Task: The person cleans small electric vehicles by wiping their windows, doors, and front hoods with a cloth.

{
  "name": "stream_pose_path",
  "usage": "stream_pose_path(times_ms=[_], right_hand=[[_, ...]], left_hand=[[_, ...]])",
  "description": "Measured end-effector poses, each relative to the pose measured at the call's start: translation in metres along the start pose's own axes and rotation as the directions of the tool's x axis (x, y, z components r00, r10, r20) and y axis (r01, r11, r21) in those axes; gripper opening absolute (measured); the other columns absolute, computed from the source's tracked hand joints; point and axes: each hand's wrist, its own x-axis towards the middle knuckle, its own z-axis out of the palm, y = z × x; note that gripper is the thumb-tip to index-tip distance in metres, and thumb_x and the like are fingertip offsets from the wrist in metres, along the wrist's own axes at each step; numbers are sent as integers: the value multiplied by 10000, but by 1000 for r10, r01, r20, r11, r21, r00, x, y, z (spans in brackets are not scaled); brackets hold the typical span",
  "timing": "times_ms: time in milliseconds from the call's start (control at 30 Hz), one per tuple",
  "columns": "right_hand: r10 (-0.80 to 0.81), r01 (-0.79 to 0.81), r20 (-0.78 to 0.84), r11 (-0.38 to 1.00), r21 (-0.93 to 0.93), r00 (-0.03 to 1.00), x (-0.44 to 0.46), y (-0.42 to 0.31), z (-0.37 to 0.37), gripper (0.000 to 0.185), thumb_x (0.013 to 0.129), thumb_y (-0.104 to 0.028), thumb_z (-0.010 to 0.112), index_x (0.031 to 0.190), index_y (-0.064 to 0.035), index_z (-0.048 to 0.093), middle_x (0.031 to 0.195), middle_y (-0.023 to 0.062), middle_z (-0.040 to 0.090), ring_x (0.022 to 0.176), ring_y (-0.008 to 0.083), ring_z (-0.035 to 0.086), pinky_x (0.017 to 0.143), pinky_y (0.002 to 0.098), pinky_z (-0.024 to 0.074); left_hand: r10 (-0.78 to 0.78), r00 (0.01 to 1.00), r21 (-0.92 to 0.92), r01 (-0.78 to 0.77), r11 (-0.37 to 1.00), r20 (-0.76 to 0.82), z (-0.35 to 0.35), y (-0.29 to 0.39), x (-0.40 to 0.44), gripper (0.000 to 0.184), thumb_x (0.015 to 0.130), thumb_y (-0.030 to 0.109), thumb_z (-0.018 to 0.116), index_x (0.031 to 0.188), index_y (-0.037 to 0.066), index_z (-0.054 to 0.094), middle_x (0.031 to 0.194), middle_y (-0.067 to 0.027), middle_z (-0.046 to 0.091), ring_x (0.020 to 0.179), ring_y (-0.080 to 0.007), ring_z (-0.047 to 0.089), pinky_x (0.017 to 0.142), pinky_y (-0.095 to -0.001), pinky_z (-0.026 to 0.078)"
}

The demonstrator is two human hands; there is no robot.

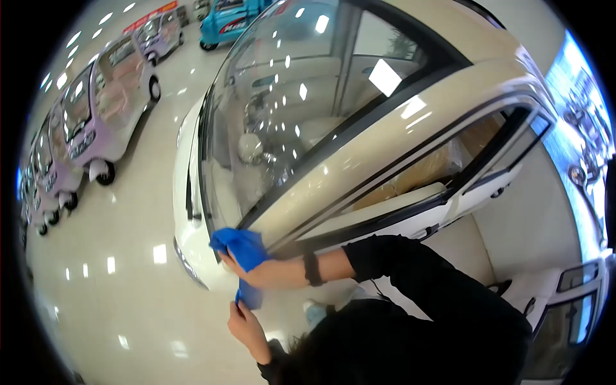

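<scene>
A blue cloth (239, 246) lies bunched against the small cream-and-white vehicle (321, 176), at the lower corner of its windshield (256, 128), by the base of the front pillar. My right hand (253, 273), with a dark band on the wrist, is closed on the cloth and presses it there. One end of the cloth hangs below that hand. My left hand (247, 327) is lower down, its fingers pinching this hanging end. The right hand and wrist are slightly blurred.
The vehicle's side door window (423, 173) is beside my right arm, with brown wrapping inside. A row of pale purple three-wheelers (96, 122) stands to the left, and a turquoise one (231, 22) at the back. Another vehicle (564, 314) is at lower right. The tiled floor (128, 218) is shiny.
</scene>
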Motion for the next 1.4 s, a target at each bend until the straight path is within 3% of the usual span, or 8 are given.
stream_pose_path(times_ms=[33, 233, 333, 433, 533, 633, 933, 1400], right_hand=[[-215, 208, -64, 972, -108, 974, -8, -10, -14, 338, 946, -167, 478, 1249, -65, 587, 1268, 120, 577, 1052, 330, 578, 908, 404, 460], [-273, 220, -92, 899, -379, 958, -6, -105, -145, 282, 906, -199, 557, 1165, -99, 606, 1051, 69, 630, 998, 279, 602, 880, 365, 457], [-502, 366, 207, 242, -898, 840, -11, -148, -227, 348, 828, -209, 588, 1153, -95, 640, 1055, 76, 616, 1035, 238, 586, 915, 415, 452], [-438, 423, 453, -170, -890, 777, -15, -186, -307, 363, 809, -166, 595, 1137, -15, 627, 1097, 179, 584, 1017, 318, 561, 937, 465, 430], [-714, 367, 87, 247, -897, 694, -10, -194, -371, 458, 811, -158, 634, 1189, 86, 549, 1101, 237, 567, 1043, 377, 535, 976, 440, 414], [-761, 316, -65, 344, -884, 646, -26, -224, -446, 424, 827, -228, 606, 1132, 67, 592, 1111, 201, 584, 1048, 333, 532, 979, 403, 403], [-844, 30, -184, 230, -973, 505, -77, -235, -651, 485, 873, -400, 584, 1181, -26, 581, 1009, 124, 614, 1008, 284, 558, 968, 397, 392], [-747, -74, -301, 321, -944, 593, -175, -198, -841, 561, 908, -490, 506, 1234, -34, 536, 1126, 147, 599, 1119, 315, 525, 1024, 394, 353]], left_hand=[[45, 999, -5, -45, 999, 6, -2, 8, 4, 275, 961, 201, 492, 771, 3, 509, 597, -195, 542, 527, -363, 518, 494, -410, 386], [36, 997, -326, -10, 945, 74, 7, 83, 17, 316, 979, 187, 477, 746, -24, 507, 571, -109, 538, 509, -172, 526, 483, -331, 380], [192, 968, -467, -248, 849, -165, 26, 123, 30, 362, 990, 197, 513, 707, -20, 449, 567, -12, 421, 531, -75, 371, 460, -259, 297], [314, 898, -367, -417, 832, -308, 16, 204, 31, 357, 927, 116, 572, 651, 1, 375, 561, -8, 314, 546, -95, 285, 479, -287, 262], [429, 740, -256, -613, 747, -518, 16, 287, 23, 362, 857, 28, 589, 639, 30, 300, 575, -23, 230, 530, -122, 247, 480, -299, 251], [473, 625, -196, -708, 679, -621, 28, 361, 13, 341, 805, -41, 583, 617, 40, 310, 564, -23, 234, 512, -141, 250, 467, -305, 238], [656, 405, -183, -906, 381, -637, 69, 537, -75, 285, 754, -83, 538, 653, 37, 300, 587, -87, 236, 515, -183, 238, 465, -340, 257], [712, 593, -554, -760, 340, -377, 230, 679, -237, 272, 781, -23, 544, 660, 19, 304, 567, -33, 228, 529, -118, 234, 468, -314, 230]])
